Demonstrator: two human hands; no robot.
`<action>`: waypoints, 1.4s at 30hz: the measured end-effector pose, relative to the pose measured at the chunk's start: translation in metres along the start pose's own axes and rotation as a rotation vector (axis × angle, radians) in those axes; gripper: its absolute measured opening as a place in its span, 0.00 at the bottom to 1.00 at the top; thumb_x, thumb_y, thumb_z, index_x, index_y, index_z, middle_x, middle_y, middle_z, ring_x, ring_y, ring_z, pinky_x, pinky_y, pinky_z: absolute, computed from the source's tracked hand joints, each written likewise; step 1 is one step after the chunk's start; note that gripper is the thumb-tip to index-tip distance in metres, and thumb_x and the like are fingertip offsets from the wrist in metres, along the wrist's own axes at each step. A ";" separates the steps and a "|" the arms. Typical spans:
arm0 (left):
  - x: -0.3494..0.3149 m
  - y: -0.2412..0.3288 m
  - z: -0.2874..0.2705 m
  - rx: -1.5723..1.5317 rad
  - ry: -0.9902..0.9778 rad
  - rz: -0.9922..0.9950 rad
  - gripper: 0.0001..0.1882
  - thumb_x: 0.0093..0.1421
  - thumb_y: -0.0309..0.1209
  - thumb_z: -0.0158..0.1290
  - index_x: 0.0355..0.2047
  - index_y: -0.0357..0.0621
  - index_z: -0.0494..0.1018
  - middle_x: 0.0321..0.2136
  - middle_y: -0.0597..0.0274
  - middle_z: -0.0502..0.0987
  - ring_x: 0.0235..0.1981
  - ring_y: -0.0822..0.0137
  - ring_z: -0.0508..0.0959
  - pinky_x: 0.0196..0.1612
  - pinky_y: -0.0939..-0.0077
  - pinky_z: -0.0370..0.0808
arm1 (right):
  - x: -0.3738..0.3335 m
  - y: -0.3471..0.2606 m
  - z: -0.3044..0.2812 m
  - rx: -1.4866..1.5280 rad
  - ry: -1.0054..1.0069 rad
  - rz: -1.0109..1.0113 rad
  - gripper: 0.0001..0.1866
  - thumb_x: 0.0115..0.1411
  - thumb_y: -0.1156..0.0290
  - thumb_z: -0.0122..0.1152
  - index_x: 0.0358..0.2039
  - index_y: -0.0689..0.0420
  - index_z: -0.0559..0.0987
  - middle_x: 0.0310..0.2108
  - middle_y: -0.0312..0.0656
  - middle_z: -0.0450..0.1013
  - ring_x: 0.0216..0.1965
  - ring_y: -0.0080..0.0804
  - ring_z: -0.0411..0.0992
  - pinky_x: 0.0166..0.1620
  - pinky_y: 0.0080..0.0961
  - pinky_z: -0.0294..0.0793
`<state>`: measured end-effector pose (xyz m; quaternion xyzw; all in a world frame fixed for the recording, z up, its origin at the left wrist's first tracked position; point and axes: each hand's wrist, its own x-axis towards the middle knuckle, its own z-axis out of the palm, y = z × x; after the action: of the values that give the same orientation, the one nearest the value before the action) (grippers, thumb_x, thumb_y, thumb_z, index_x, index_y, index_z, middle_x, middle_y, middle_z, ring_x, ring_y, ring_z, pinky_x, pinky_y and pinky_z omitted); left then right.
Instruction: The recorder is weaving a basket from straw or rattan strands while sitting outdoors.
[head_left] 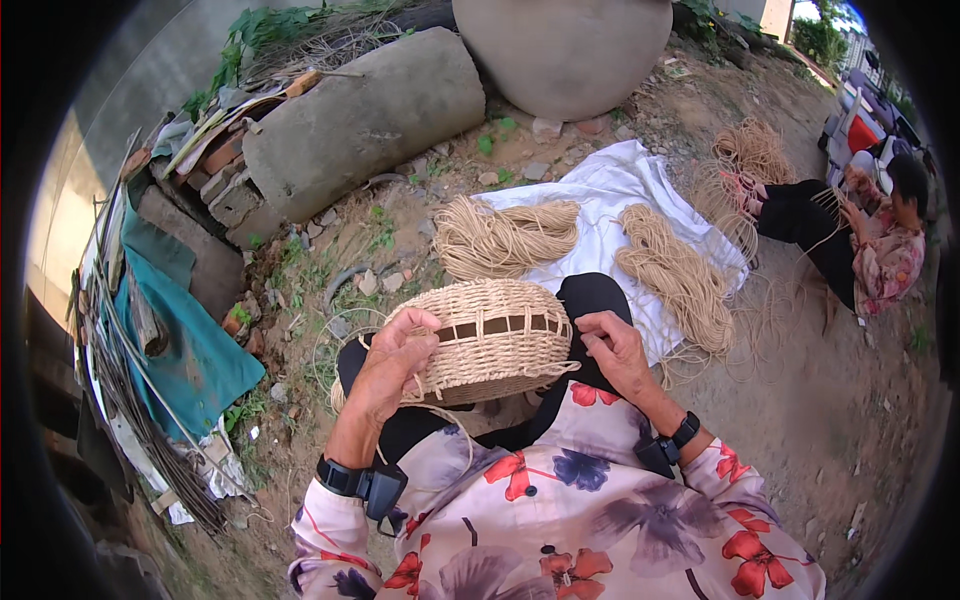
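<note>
A woven basket (500, 352) of pale twisted cord rests tilted between my knees. A gap crossed by upright cords runs around its side, and its rim faces me. My left hand (392, 368) is closed on the basket's left side, thumb and forefinger near the gap. Just off the basket's right side, my right hand (617, 352) is raised with its fingers curled together; whatever is in them, if anything, is too small to make out. A loose cord (452, 418) trails from the basket below my left hand.
Two cord bundles (505, 237) (678, 275) lie on a white sheet (600, 185) ahead. A person (885, 235) sits at the right beside more cord (752, 150). A concrete cylinder (370, 120), a large round vessel (565, 50), and a teal cloth (185, 330) with sticks lie around.
</note>
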<state>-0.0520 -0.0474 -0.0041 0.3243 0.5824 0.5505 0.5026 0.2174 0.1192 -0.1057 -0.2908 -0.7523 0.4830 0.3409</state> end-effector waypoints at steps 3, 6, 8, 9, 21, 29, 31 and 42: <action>-0.001 0.000 -0.015 -0.011 0.022 0.022 0.06 0.62 0.30 0.54 0.38 0.48 0.70 0.20 0.80 0.64 0.17 0.86 0.57 0.17 0.89 0.51 | 0.004 -0.007 0.000 0.012 0.006 0.010 0.12 0.59 0.83 0.52 0.43 0.62 0.76 0.38 0.40 0.73 0.38 0.26 0.74 0.40 0.21 0.75; -0.025 0.032 -0.021 -0.097 -0.007 0.157 0.09 0.62 0.30 0.56 0.40 0.44 0.70 0.21 0.73 0.69 0.18 0.83 0.64 0.19 0.88 0.59 | 0.021 -0.040 -0.002 0.043 -0.035 -0.079 0.16 0.56 0.77 0.59 0.46 0.62 0.75 0.40 0.43 0.73 0.42 0.32 0.74 0.45 0.26 0.74; -0.043 0.054 -0.010 -0.127 -0.064 0.255 0.09 0.62 0.30 0.57 0.40 0.42 0.71 0.22 0.70 0.72 0.19 0.82 0.67 0.20 0.88 0.64 | 0.032 -0.081 0.001 0.002 -0.133 -0.253 0.26 0.53 0.72 0.65 0.53 0.61 0.71 0.45 0.45 0.73 0.48 0.34 0.73 0.52 0.30 0.71; -0.052 0.067 0.004 -0.093 -0.124 0.314 0.10 0.61 0.30 0.57 0.41 0.41 0.71 0.25 0.66 0.74 0.22 0.79 0.72 0.24 0.87 0.68 | 0.036 -0.107 0.006 -0.026 -0.204 -0.339 0.34 0.51 0.70 0.68 0.59 0.60 0.68 0.48 0.46 0.72 0.51 0.34 0.71 0.57 0.32 0.67; -0.057 0.072 0.049 0.011 -0.009 0.639 0.12 0.61 0.21 0.56 0.45 0.35 0.72 0.34 0.60 0.80 0.35 0.73 0.80 0.38 0.79 0.78 | 0.025 -0.170 0.049 0.716 -0.604 -0.202 0.30 0.66 0.74 0.51 0.66 0.61 0.55 0.50 0.42 0.68 0.50 0.29 0.69 0.54 0.32 0.70; -0.048 0.073 0.066 0.469 0.189 1.029 0.08 0.55 0.18 0.59 0.36 0.35 0.77 0.31 0.59 0.81 0.30 0.75 0.80 0.32 0.81 0.75 | 0.027 -0.185 0.059 0.790 -0.444 0.006 0.35 0.61 0.77 0.58 0.65 0.59 0.54 0.47 0.43 0.71 0.42 0.28 0.74 0.47 0.25 0.75; -0.049 0.069 0.059 0.392 0.224 0.904 0.08 0.56 0.19 0.59 0.37 0.35 0.77 0.31 0.60 0.81 0.30 0.75 0.80 0.33 0.82 0.76 | 0.025 -0.175 0.049 0.763 -0.454 0.011 0.28 0.61 0.78 0.59 0.61 0.61 0.64 0.39 0.39 0.74 0.32 0.22 0.73 0.38 0.20 0.74; -0.008 -0.002 0.019 0.368 0.328 0.443 0.06 0.58 0.27 0.58 0.35 0.38 0.78 0.30 0.61 0.80 0.28 0.73 0.80 0.31 0.77 0.76 | 0.040 -0.129 0.054 -0.250 -0.145 -0.426 0.05 0.55 0.75 0.63 0.32 0.61 0.81 0.25 0.44 0.74 0.26 0.36 0.74 0.31 0.29 0.72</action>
<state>-0.0319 -0.0493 -0.0016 0.4354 0.6606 0.5769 0.2029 0.1366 0.0745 0.0070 -0.1302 -0.8729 0.3231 0.3416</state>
